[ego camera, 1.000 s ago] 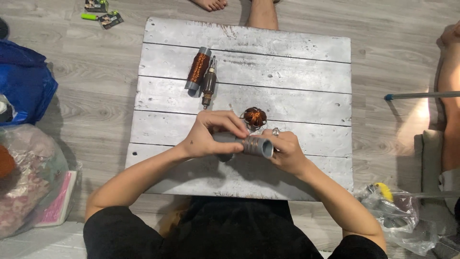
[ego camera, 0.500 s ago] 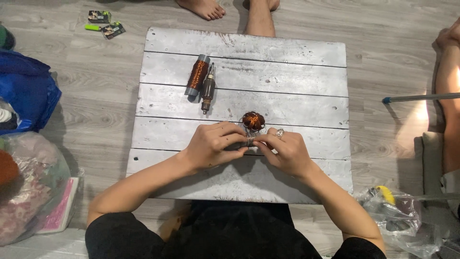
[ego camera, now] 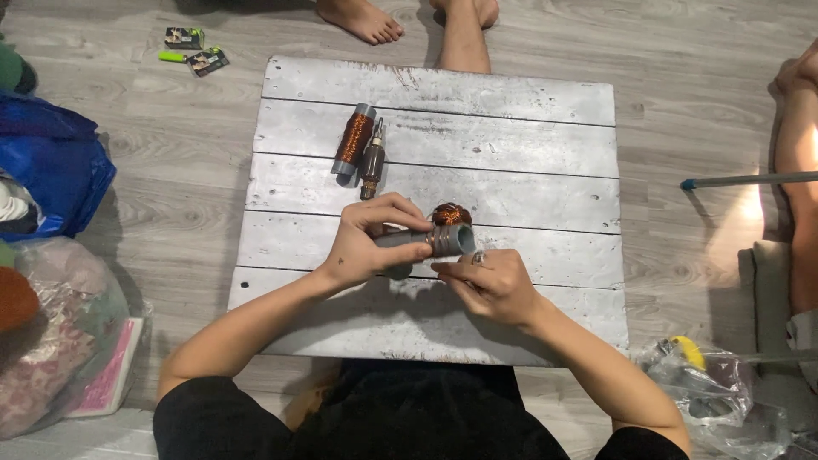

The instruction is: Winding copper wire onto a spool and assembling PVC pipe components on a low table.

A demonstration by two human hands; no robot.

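Head view looks down on the whitewashed plank bench (ego camera: pixel 511 111), low on a grey wood floor (ego camera: pixel 699 77). Both hands meet near its middle: the left hand (ego camera: pixel 371 243) has its grip pinching a grey tube (ego camera: pixel 426 241) held level, just above the boards; the right hand (ego camera: pixel 490 285) curls beneath the tube's open end, fingers pressed together. A copper wire bundle (ego camera: pixel 449 214) sits just beyond. Farther left lie a copper-wound spool (ego camera: pixel 354 139) and a small brown tool (ego camera: pixel 371 160).

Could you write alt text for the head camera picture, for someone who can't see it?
Seen from above, a person's left hand and right hand hold a grey tube over a whitewashed plank table. A copper wire coil lies just behind the tube; farther back lie a copper-wound spool and a small brown tool. Someone else's bare feet show beyond the table.
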